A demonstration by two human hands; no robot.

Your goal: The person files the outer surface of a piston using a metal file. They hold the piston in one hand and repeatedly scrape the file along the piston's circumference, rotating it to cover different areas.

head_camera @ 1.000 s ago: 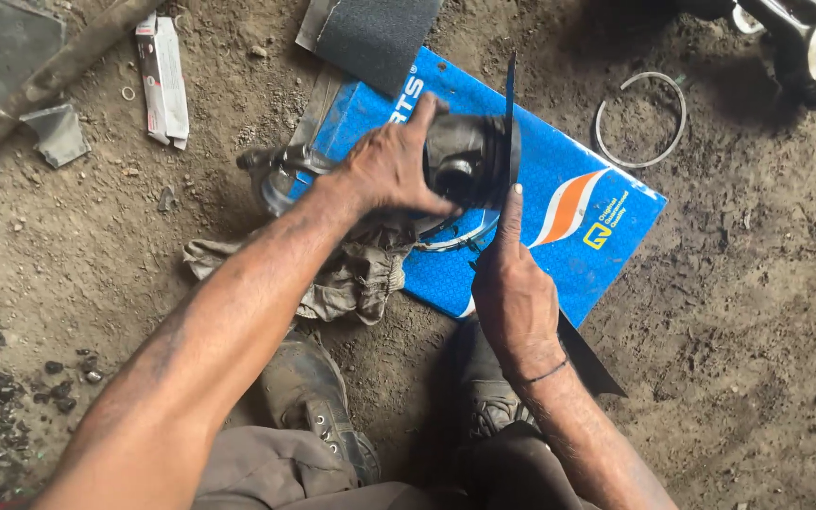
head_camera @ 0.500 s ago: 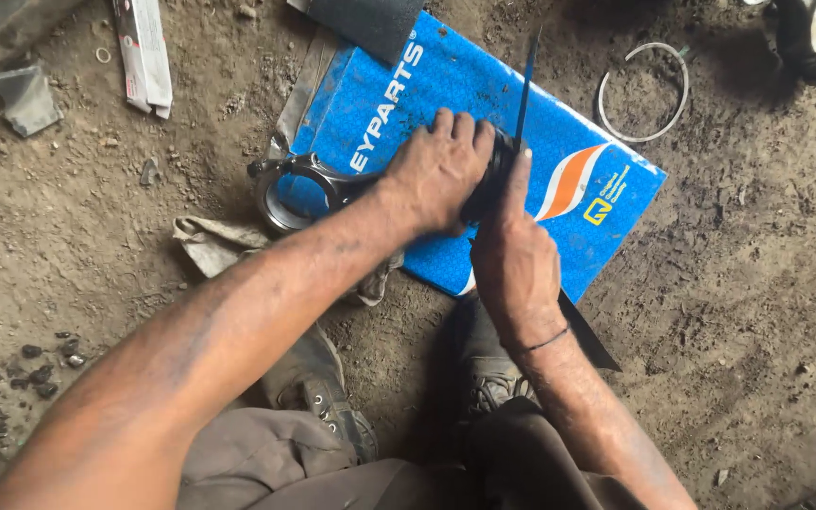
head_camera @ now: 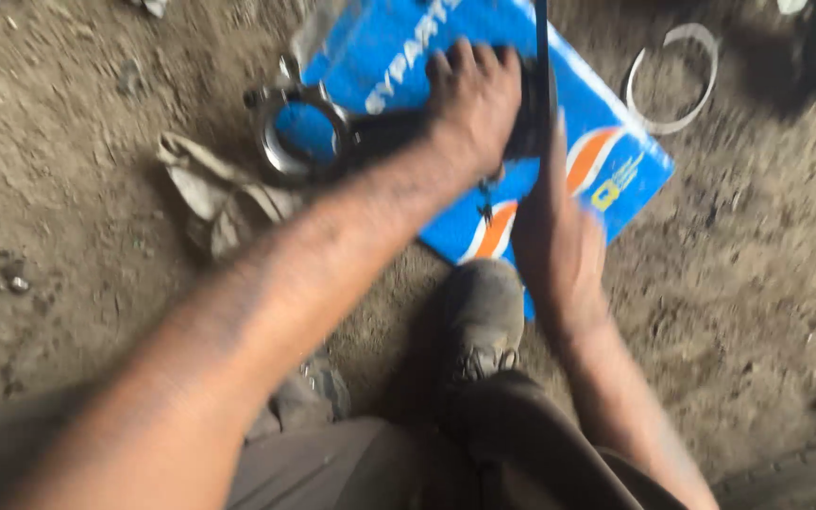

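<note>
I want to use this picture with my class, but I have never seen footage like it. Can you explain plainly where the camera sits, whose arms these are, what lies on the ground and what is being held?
The camera sits on a person's head and looks down, so both arms are their own. The left hand presses on a dark metal part ending in a ring. The right hand holds a thin dark blade upright beside it. Both rest on a blue cardboard box on the dirt floor. Nearby lie a dirty rag, a thin metal ring and the person's shoe. The picture is blurred.
</note>
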